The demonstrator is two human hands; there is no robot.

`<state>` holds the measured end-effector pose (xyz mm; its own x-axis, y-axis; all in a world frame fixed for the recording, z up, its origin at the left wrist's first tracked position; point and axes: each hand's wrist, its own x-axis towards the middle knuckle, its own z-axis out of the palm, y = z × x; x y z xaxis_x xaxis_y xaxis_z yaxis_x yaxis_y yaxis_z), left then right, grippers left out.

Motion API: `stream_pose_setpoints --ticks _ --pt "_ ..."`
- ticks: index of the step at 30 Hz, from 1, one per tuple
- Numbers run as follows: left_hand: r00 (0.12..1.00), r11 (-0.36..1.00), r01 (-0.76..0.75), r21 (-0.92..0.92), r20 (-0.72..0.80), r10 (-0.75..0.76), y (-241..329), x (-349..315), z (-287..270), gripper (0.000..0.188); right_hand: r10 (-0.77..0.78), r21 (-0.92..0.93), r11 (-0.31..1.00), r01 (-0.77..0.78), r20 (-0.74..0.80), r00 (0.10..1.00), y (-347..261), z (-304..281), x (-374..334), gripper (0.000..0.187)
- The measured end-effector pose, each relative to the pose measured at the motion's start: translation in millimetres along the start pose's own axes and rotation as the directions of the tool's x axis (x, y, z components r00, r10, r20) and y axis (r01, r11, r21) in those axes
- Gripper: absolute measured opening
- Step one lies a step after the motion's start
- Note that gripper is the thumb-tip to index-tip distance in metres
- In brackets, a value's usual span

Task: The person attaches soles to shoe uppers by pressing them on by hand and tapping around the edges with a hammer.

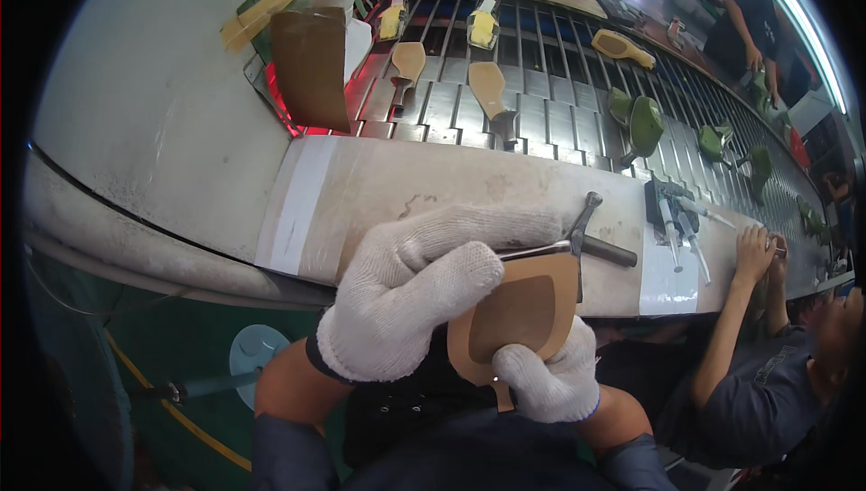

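Note:
A tan shoe sole (465,336) with a darker brown patch is held up in front of me, its wide end upward and its narrow end down. My left hand (406,288), in a white knitted glove, closes on its upper left edge, thumb in front and fingers behind. In a matching glove, my right hand (555,378) grips the lower right side, thumb pressed on the face. Behind the sole's upper right corner, a hammer (609,250) with a metal head and dark handle appears to lie on the bench; part of it is hidden.
Beyond the pale bench (388,180) runs a slatted metal conveyor (541,117) carrying tan soles (487,85) and green shoe parts (646,126). A dark holder (666,202) with white-handled tools stands right. A co-worker (749,383) is close at right; a brown board (311,72) stands left.

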<state>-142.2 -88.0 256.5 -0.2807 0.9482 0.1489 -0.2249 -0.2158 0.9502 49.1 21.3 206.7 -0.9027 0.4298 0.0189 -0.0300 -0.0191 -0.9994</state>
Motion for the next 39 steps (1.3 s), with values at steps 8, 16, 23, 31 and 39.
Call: stream_pose_setpoints --ticks 8,16,23,31,39 --pt "0.988 0.931 0.04 0.363 -0.15 0.016 35 -10 12 0.015 -0.293 -0.167 0.936 0.31 0.117 0.949 18 19 3 0.017" --pt "0.987 0.987 -0.159 0.037 0.034 0.157 -2 49 -30 0.072 0.016 0.055 0.998 -0.016 0.0 1.0 -7 -7 21 0.027" --pt "0.957 0.954 -0.283 -0.101 0.04 0.288 -40 65 -25 0.075 0.128 0.285 0.951 -0.119 -0.013 0.992 -9 -35 39 0.033" --pt "0.915 0.916 -0.4 0.022 0.07 0.398 -54 77 -32 0.074 -0.017 0.163 0.986 0.033 -0.094 0.995 -1 -37 46 0.034" --pt "0.884 0.905 -0.423 -0.036 0.204 0.421 -54 77 -51 0.075 -0.052 0.039 0.997 0.059 -0.17 0.984 -13 -25 50 0.032"
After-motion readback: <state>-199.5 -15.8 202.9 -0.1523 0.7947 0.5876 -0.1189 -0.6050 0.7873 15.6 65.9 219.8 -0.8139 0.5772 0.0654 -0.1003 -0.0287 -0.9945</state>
